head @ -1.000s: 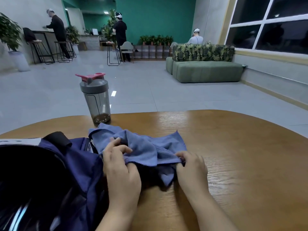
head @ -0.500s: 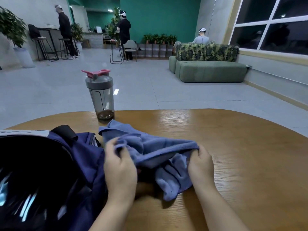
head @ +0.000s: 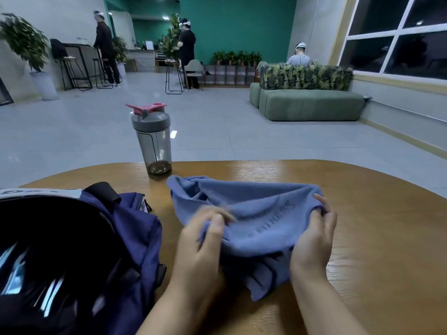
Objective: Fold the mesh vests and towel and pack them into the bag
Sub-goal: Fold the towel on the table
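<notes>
Wooden table [head: 362, 213] underneath everything, rounded at the far edge. On its left part, a dark blue bag [head: 135, 238], slumped, mouth side toward the camera and partly hidden by a black glossy shape in the near-left corner (cannot tell what that is). Just right of the bag, touching or nearly touching its flank, a blue towel [head: 254, 221]: bunched, raised a little off the wood in the middle, long axis running left to right across the view, a lower flap hanging down to the tabletop between the wrists. Faint lettering on the upper face, too soft to read. Behind the towel's left end, near but apart from it, a shaker bottle [head: 154, 143], upright, pink flip cap open.

Left hand [head: 203, 243] curled onto the towel's left end, thumb on top pinching cloth against the fingers (blurred, so exact finger placement unclear). Right hand [head: 314, 238] curled round the right end, fingertips tucked over the upper hem. Both clamped on cloth, one at each end of the long axis, well apart.

Likely step: spreading or squaring the towel ahead of a fold. Bag to the left, so left hand nearer for the packing. No mesh vests identifiable in view.
</notes>
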Demonstrator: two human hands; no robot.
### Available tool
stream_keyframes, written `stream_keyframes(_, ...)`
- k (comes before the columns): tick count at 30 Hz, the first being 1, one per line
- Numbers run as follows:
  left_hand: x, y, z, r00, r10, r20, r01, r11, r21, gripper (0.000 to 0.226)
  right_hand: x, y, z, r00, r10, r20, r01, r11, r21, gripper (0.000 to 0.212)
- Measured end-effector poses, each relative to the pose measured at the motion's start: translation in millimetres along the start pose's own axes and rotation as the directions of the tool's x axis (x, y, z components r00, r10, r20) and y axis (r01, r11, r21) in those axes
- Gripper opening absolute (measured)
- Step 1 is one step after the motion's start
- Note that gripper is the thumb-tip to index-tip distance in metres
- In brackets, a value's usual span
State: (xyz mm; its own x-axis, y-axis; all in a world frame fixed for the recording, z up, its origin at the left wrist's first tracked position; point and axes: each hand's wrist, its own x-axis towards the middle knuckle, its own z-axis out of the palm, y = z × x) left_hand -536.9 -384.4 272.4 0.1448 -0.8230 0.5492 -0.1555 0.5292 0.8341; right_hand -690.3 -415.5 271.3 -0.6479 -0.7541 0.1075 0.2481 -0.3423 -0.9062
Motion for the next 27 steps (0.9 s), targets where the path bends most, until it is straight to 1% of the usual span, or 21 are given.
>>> stream_keyframes(1, -2.1, 0.7, 2.2, 0.988, -0.046, 0.145, 0.038, 0.997, 0.061, 0.041, 0.7, 0.1, -0.3, 1.0, 0.024, 0.003, -0.024, 0.998, 0.055, 0.028)
stream_keyframes(3, -5.3, -2.6, 4.9, 0.942, -0.088, 0.323, -0.015, 0.953, 0.303, 0.058, 0.4, 0.8, -0.6, 0.997, 0.066, 0.042, -0.073, 0.982, 0.175, 0.027)
stream_keyframes(4, -6.2, -4.7, 4.6, 0.93, -0.102, 0.354, -0.038, 0.929, 0.369, 0.062, -0.1, 0.9, -0.2, 0.995, 0.075, 0.059, -0.085, 0.977, 0.196, 0.025)
stream_keyframes(6, -5.7, -9.2, 3.2, 0.929, -0.13, 0.346, -0.003, 0.934, 0.357, 0.061, -0.5, -0.3, 1.4, 0.992, 0.088, 0.085, -0.099, 0.986, 0.134, 0.017)
stream_keyframes(7, -5.3, -9.3, 2.4, 0.93, -0.148, 0.338, 0.027, 0.94, 0.339, 0.059, 0.0, -1.2, 1.8, 0.992, 0.087, 0.093, -0.092, 0.994, 0.054, 0.016)
stream_keyframes(9, -4.9, -9.3, 1.5, 0.938, -0.174, 0.301, 0.057, 0.932, 0.359, 0.051, 0.0, -0.8, 1.4, 0.989, 0.05, 0.142, -0.014, 0.969, -0.245, 0.036)
stream_keyframes(10, -4.0, -8.9, 1.9, 0.959, -0.164, 0.229, 0.066, 0.922, 0.382, 0.047, -1.4, 0.0, 0.0, 0.981, -0.015, 0.193, 0.105, 0.88, -0.463, 0.05)
stream_keyframes(11, -2.3, -9.6, 2.5, 0.982, -0.148, 0.121, 0.089, 0.914, 0.397, 0.042, -4.9, -0.2, -1.9, 0.957, -0.101, 0.27, 0.258, 0.723, -0.641, 0.059)
stream_keyframes(12, 0.7, -9.5, 2.6, 0.991, -0.132, -0.037, 0.136, 0.919, 0.371, 0.038, -10.4, -1.5, -2.4, 0.899, -0.182, 0.399, 0.425, 0.584, -0.692, 0.062)
stream_keyframes(13, 4.5, -10.6, 1.7, 0.967, -0.159, -0.202, 0.216, 0.928, 0.303, 0.035, -16.9, -5.1, -1.2, 0.807, -0.187, 0.561, 0.562, 0.535, -0.631, 0.06)
stream_keyframes(14, 8.4, -9.1, 0.9, 0.922, -0.218, -0.321, 0.291, 0.936, 0.198, 0.035, -22.8, -8.0, 0.9, 0.708, -0.124, 0.695, 0.631, 0.555, -0.543, 0.061)
stream_keyframes(15, 11.8, -9.9, -0.7, 0.886, -0.277, -0.373, 0.334, 0.938, 0.095, 0.035, -26.3, -7.2, 2.8, 0.619, -0.036, 0.785, 0.658, 0.57, -0.493, 0.067)
stream_keyframes(16, 13.7, -10.7, -1.5, 0.879, -0.309, -0.364, 0.342, 0.939, 0.029, 0.035, -28.1, -4.0, 3.7, 0.548, 0.055, 0.834, 0.692, 0.53, -0.49, 0.072)
stream_keyframes(17, 13.6, -9.7, -1.3, 0.897, -0.313, -0.313, 0.327, 0.945, -0.008, 0.034, -29.6, 0.1, 4.3, 0.525, 0.11, 0.844, 0.725, 0.461, -0.511, 0.072)
stream_keyframes(18, 12.2, -6.9, 0.5, 0.928, -0.297, -0.224, 0.294, 0.955, -0.048, 0.032, -30.0, 5.9, 4.5, 0.551, 0.098, 0.829, 0.743, 0.396, -0.54, 0.067)
stream_keyframes(19, 10.6, -3.6, 3.8, 0.958, -0.265, -0.108, 0.256, 0.963, -0.085, 0.031, -29.1, 10.7, 3.5, 0.606, 0.006, 0.795, 0.741, 0.359, -0.568, 0.058)
stream_keyframes(21, 8.1, 4.0, 8.8, 0.974, -0.192, 0.118, 0.207, 0.969, -0.132, 0.031, -22.1, 11.6, -0.3, 0.699, -0.282, 0.657, 0.712, 0.367, -0.599, 0.035)
stream_keyframes(22, 7.2, 7.7, 9.7, 0.964, -0.177, 0.197, 0.207, 0.967, -0.147, 0.03, -15.3, 10.1, -3.4, 0.72, -0.374, 0.584, 0.694, 0.387, -0.607, 0.026)
stream_keyframes(23, 6.7, 8.2, 9.2, 0.955, -0.17, 0.244, 0.208, 0.968, -0.142, 0.028, -8.9, 8.2, -6.8, 0.747, -0.381, 0.545, 0.665, 0.441, -0.603, 0.025)
stream_keyframes(25, 5.5, -0.8, 6.1, 0.971, -0.119, 0.207, 0.11, 0.992, 0.058, 0.034, -2.2, 1.3, -11.9, 0.776, -0.351, 0.524, 0.628, 0.506, -0.591, 0.026)
stream_keyframes(27, 3.2, -16.7, 2.5, 0.976, -0.111, 0.187, 0.023, 0.909, 0.416, 0.054, -0.9, -3.2, -11.9, 0.807, -0.351, 0.474, 0.589, 0.539, -0.603, 0.03)
